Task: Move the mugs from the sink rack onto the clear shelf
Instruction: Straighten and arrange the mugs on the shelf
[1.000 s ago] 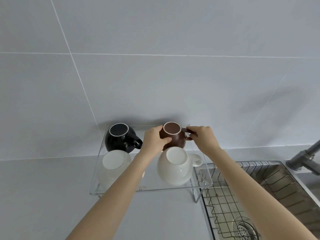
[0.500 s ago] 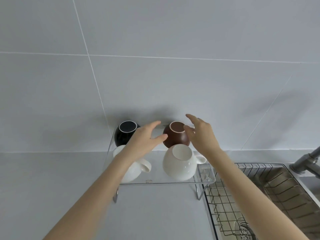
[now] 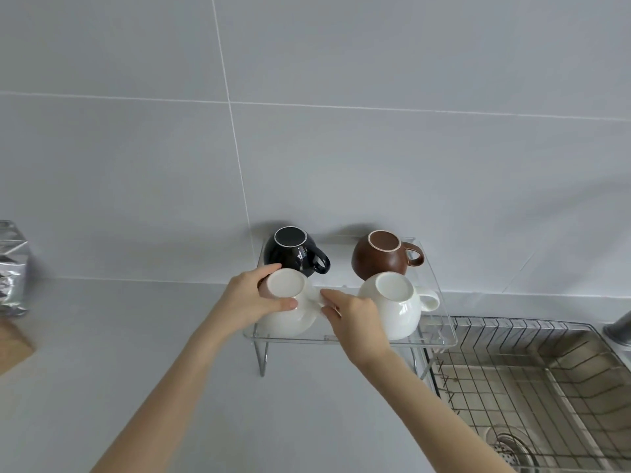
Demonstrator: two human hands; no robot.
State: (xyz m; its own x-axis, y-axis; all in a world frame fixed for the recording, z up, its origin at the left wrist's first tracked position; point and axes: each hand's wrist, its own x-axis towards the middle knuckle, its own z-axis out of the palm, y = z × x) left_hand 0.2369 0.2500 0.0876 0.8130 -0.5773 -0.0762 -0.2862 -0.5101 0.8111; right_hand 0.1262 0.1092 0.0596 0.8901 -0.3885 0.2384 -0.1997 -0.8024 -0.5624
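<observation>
Several mugs stand upside down on the clear shelf [image 3: 444,322]. At the back are a black mug [image 3: 293,252] on the left and a brown mug [image 3: 380,259] on the right. In front, a white mug [image 3: 397,307] stands at the right. My left hand [image 3: 254,303] grips the body of the front left white mug [image 3: 285,302]. My right hand [image 3: 353,314] pinches that mug's handle, which its fingers mostly hide. The wire sink rack [image 3: 532,380] at the right holds no mugs in view.
A silver foil bag [image 3: 12,268] stands on the grey counter at the far left, with a wooden corner [image 3: 13,343] below it. A faucet [image 3: 619,327] shows at the right edge. The sink drain [image 3: 508,448] lies under the rack.
Both hands left the brown mug at the back and came forward and left onto the front left white mug. The view has shifted left, bringing the foil bag into sight.
</observation>
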